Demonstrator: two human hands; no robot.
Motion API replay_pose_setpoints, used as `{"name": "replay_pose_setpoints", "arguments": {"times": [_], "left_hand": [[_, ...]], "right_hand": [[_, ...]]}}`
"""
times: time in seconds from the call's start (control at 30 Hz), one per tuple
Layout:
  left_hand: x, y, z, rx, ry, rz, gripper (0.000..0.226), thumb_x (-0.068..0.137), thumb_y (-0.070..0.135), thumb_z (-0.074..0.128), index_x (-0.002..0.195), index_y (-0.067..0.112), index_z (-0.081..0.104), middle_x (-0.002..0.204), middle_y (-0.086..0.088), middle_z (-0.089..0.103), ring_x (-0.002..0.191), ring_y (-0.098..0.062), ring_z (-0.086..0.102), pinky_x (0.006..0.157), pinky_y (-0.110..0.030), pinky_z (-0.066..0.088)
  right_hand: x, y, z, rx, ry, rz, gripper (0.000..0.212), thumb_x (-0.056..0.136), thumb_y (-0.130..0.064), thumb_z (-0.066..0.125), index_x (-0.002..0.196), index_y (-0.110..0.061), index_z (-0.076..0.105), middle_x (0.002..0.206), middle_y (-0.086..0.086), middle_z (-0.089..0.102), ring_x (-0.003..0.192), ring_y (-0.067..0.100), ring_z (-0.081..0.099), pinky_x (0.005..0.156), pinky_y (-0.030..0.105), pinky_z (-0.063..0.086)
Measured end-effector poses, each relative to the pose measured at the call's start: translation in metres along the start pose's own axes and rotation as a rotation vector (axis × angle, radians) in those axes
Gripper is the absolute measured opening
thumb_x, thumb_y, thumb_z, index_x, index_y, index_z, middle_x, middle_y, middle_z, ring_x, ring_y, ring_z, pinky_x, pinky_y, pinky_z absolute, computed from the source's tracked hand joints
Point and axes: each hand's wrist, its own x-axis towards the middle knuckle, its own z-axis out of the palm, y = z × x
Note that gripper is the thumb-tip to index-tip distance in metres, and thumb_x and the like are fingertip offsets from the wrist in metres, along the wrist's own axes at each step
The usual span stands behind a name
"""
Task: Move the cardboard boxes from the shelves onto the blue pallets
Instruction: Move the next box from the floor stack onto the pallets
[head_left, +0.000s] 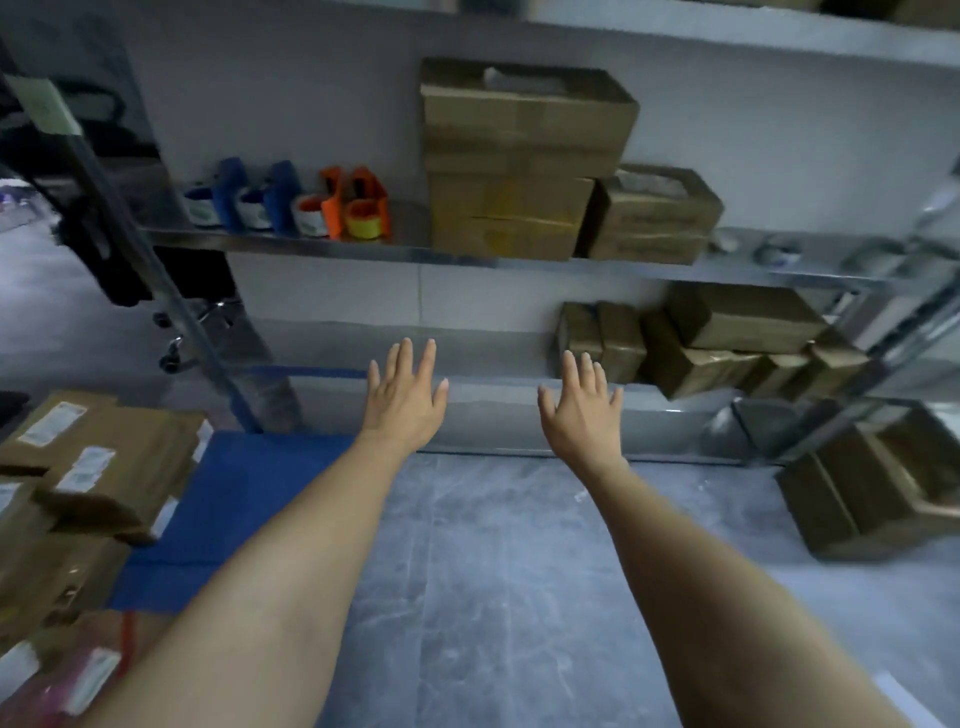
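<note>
My left hand (405, 395) and my right hand (584, 408) are stretched forward side by side, fingers straight and spread, holding nothing. They hover in front of the metal shelf unit (363, 249). A stack of cardboard boxes (519, 161) stands on the middle shelf above my hands, with a smaller box (652, 215) to its right. Several more cardboard boxes (727, 343) lie on the lower shelf, right of my right hand. The blue pallet (249, 493) lies on the floor at the left, and labelled boxes (88, 478) are piled on its left part.
Blue and orange tape dispensers (291, 202) sit on the middle shelf left of the box stack. An open cardboard box (872, 483) stands on the floor at the right. A wheeled chair base (192, 332) is behind the shelf's left post. Grey floor (493, 571) stretches below my arms.
</note>
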Motion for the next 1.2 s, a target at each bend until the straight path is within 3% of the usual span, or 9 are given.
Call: {"name": "replay_pose_setpoints", "arguments": {"times": [0.33,0.67,0.93,1.2], "left_hand": [[0.056,0.203,0.042,-0.007,-0.133,0.401,0.060,0.102,0.042,0.025,0.154,0.020,0.003,0.161,-0.011,0.003,0.148,-0.026,0.001,0.118,-0.048,0.002],[0.116,0.376,0.075,-0.023,-0.201,0.820,0.061,0.102,0.043,0.026,0.154,0.020,0.005,0.161,-0.011,0.005,0.148,-0.026,0.002,0.118,-0.049,0.004],[0.138,0.484,0.098,0.010,-0.221,1.023,0.060,0.102,0.044,0.024,0.155,0.022,0.004,0.161,-0.012,0.005,0.148,-0.025,0.002,0.119,-0.047,0.002],[0.143,0.575,0.141,0.049,-0.285,1.102,0.061,0.102,0.044,0.026,0.154,0.022,0.006,0.161,-0.010,0.006,0.148,-0.025,0.002,0.118,-0.048,0.004]], "right_hand": [[-0.037,0.194,-0.053,-0.003,0.117,0.438,0.063,0.104,-0.045,0.028,0.156,-0.016,0.009,0.163,0.009,0.009,0.150,0.026,0.006,0.118,0.054,0.009],[-0.057,0.319,-0.099,-0.023,0.259,0.875,0.061,0.103,-0.045,0.030,0.155,-0.017,0.015,0.163,0.009,0.013,0.150,0.027,0.009,0.117,0.055,0.012],[-0.067,0.378,-0.111,-0.018,0.285,1.121,0.061,0.103,-0.043,0.031,0.155,-0.016,0.014,0.162,0.010,0.014,0.149,0.027,0.009,0.117,0.055,0.008],[-0.064,0.462,-0.113,0.022,0.285,1.199,0.060,0.104,-0.042,0.031,0.155,-0.016,0.013,0.162,0.009,0.012,0.149,0.026,0.007,0.118,0.054,0.006]]}}
